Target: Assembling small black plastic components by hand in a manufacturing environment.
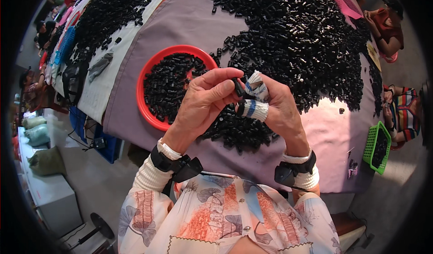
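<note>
Over the table, my left hand point(205, 98) pinches a small black cylindrical piece point(238, 88) between thumb and forefinger. Facing it is my right hand point(282, 107), its thumb and forefinger wrapped in white covers with blue stripes. The fingers of that hand are curled in close to the black piece; what they grip, if anything, is hidden. Behind my left hand sits a round red basin point(140, 93) full of similar black pieces. Loose black pieces point(241, 134) also lie beneath my hands.
A large heap of black pieces point(288, 37) covers much of the mauve tablecloth point(180, 17). A pink basket point(343, 0) stands at the far right, and a green basket point(370, 148) is off the right edge. Other people sit around the tables. A grey-white box point(56, 206) stands lower left.
</note>
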A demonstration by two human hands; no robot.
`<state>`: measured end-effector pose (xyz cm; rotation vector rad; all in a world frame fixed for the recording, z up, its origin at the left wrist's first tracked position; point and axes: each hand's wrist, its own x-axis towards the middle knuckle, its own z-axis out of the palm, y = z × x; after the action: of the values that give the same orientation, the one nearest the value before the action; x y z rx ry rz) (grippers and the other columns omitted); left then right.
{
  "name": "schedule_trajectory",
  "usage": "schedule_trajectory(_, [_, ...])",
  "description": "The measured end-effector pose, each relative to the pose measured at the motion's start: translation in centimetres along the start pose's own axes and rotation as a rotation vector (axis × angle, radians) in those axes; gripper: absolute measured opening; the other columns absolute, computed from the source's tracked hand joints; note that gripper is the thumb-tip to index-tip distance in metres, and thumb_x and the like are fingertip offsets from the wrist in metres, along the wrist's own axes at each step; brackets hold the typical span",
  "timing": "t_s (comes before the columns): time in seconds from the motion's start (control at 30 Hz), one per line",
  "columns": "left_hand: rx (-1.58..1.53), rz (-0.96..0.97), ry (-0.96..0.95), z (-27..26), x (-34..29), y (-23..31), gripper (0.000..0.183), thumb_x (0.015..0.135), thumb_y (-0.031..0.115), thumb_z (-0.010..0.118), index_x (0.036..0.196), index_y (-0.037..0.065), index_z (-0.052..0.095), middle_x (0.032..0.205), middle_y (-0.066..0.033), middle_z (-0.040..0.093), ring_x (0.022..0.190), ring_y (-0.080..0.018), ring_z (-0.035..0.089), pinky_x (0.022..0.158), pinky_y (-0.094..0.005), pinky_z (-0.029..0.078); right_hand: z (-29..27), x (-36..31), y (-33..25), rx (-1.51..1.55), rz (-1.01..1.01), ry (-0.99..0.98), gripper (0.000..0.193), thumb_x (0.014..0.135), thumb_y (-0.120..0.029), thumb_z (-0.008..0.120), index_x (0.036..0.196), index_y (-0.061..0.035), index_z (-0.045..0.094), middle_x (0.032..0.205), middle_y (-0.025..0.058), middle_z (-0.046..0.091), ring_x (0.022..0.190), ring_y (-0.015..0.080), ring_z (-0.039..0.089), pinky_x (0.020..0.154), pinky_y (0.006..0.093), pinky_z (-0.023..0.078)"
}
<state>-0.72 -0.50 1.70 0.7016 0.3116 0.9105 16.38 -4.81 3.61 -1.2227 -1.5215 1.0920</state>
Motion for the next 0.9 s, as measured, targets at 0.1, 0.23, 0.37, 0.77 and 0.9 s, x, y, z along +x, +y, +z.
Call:
schedule_trajectory(0.1, [0.006, -0.01, -0.021, -0.2, -0.1, 0.3, 0.025, 0.088, 0.007, 0.055, 0.111, -0.003, 0.056, 0.094, -0.0089, 0.064, 0.082, -0.0121, 0.061, 0.074, -0.0253, 0.052, -0.2, 0.3, -0.2, -0.031, 0.016, -0.049, 0.035, 0.068, -0.027, 0.074, 0.086, -0.0026, 0.057, 0.062, 0.0033, 0.052, 0.055, 0.0117, 0.046, 0.052, 0.0271, 0.04])
schedule_trajectory(0.23, [0.032, -0.019, -0.076, -0.2, 0.0, 0.4, 0.025, 0.088, 0.007, 0.055, 0.112, -0.003, 0.056, 0.097, -0.0096, 0.063, 0.085, -0.013, 0.061, 0.076, -0.0259, 0.052, -0.9, 0.5, -0.3, -0.038, 0.021, -0.089, 0.037, 0.068, -0.03, 0.074, 0.085, -0.0017, 0.057, 0.062, 0.0044, 0.052, 0.054, 0.0135, 0.046, 0.053, 0.029, 0.04])
schedule_trajectory(0.37, [0.043, -0.042, -0.077, 0.3, 0.1, 0.6, 0.025, 0.088, 0.007, 0.055, 0.112, -0.003, 0.056, 0.099, -0.0099, 0.062, 0.089, -0.0136, 0.061, 0.078, -0.0263, 0.052, -0.8, 0.6, -0.2, 0.0, 0.014, -0.116, 0.038, 0.068, -0.031, 0.073, 0.085, -0.0009, 0.057, 0.064, 0.0045, 0.054, 0.057, 0.013, 0.048, 0.054, 0.0286, 0.041])
schedule_trajectory(0.77, [0.116, -0.052, -0.062, 0.2, 0.3, 0.3, 0.024, 0.088, 0.007, 0.055, 0.11, -0.003, 0.057, 0.1, -0.0098, 0.062, 0.09, -0.0139, 0.061, 0.079, -0.026, 0.052, -1.2, 0.7, -0.4, -0.005, 0.047, -0.167, 0.035, 0.069, -0.026, 0.073, 0.087, -0.0006, 0.058, 0.064, 0.004, 0.054, 0.058, 0.0114, 0.048, 0.054, 0.0278, 0.041])
schedule_trajectory(0.9, [0.076, -0.073, -0.024, 0.5, 0.3, 0.4, 0.025, 0.088, 0.007, 0.055, 0.111, -0.002, 0.056, 0.099, -0.0091, 0.062, 0.087, -0.0118, 0.061, 0.077, -0.024, 0.051, -1.0, 0.6, -0.4, 0.048, 0.018, -0.113, 0.03, 0.069, -0.022, 0.073, 0.086, -0.0016, 0.058, 0.063, 0.0032, 0.053, 0.057, 0.0106, 0.046, 0.053, 0.027, 0.04])
